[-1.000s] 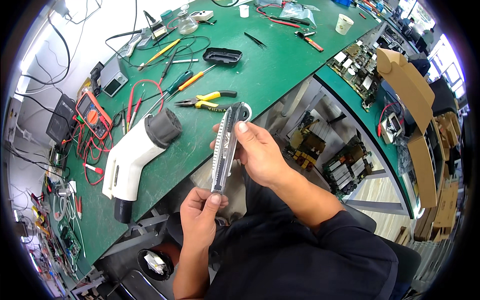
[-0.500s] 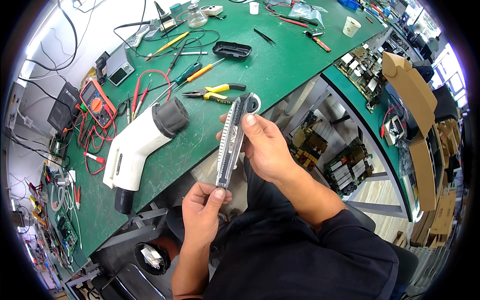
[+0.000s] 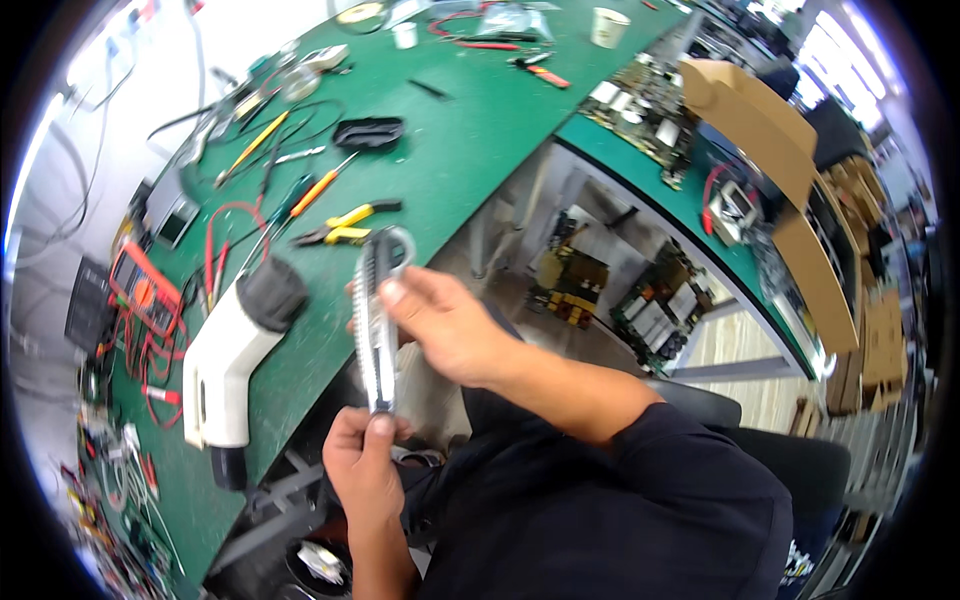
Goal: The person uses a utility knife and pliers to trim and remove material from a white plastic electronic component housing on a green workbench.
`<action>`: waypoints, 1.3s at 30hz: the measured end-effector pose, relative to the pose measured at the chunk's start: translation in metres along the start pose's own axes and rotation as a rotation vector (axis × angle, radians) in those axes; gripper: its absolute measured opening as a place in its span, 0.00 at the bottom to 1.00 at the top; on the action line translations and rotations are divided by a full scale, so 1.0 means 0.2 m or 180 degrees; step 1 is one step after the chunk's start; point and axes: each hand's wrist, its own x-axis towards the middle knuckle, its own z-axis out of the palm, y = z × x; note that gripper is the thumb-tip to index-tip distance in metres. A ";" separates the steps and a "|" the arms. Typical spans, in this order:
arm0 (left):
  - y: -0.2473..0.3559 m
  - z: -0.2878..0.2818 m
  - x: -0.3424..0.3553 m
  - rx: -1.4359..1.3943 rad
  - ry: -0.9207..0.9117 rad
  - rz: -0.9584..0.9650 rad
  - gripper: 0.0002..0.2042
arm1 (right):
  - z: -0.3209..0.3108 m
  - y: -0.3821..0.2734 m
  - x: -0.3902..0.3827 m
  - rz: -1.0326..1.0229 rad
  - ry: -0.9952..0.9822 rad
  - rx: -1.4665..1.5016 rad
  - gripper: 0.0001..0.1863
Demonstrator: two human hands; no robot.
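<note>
Both my hands hold a grey utility knife (image 3: 377,325) upright, just off the table's front edge. It has a ridged side and a rounded dark end with a hole; motion blurs it somewhat. My right hand (image 3: 440,325) grips its upper half, thumb on the near face and fingers behind. Down at the lower end, my left hand (image 3: 365,460) pinches it between thumb and fingers. Left of the knife lies a bent white tool housing (image 3: 228,365) with a black collar. Yellow-and-black pliers (image 3: 350,222) rest on the table just beyond the knife.
On the green table (image 3: 480,130) are a black tray (image 3: 368,133), screwdrivers (image 3: 315,195), a red multimeter (image 3: 143,287) with leads, and a paper cup (image 3: 608,27). Circuit boards (image 3: 640,115) and an open cardboard box (image 3: 760,120) stand to the right. A bin (image 3: 318,565) sits below.
My view has swung to the right, so the table and its things appear farther left and blur slightly. Both hands keep their hold on the knife.
</note>
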 end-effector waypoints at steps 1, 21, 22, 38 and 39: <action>-0.01 0.01 0.00 -0.0118 -0.0050 0.0014 0.08 | 0.00 -0.02 0.00 -0.0005 -0.0035 -0.0040 0.23; -0.09 0.30 0.11 -0.0060 -0.0756 -0.0246 0.08 | -0.29 -0.18 -0.20 -0.0561 0.0416 0.0152 0.12; -0.10 0.33 0.11 -0.0036 -0.0800 -0.0260 0.08 | -0.31 -0.19 -0.22 -0.0573 0.0455 0.0158 0.12; -0.06 0.40 0.07 0.0069 -0.0749 -0.0266 0.08 | -0.38 -0.24 -0.28 -0.0389 0.0364 0.0721 0.21; -0.05 0.38 0.06 0.0053 -0.0709 -0.0253 0.08 | -0.36 -0.25 -0.28 -0.0306 0.0312 0.0661 0.21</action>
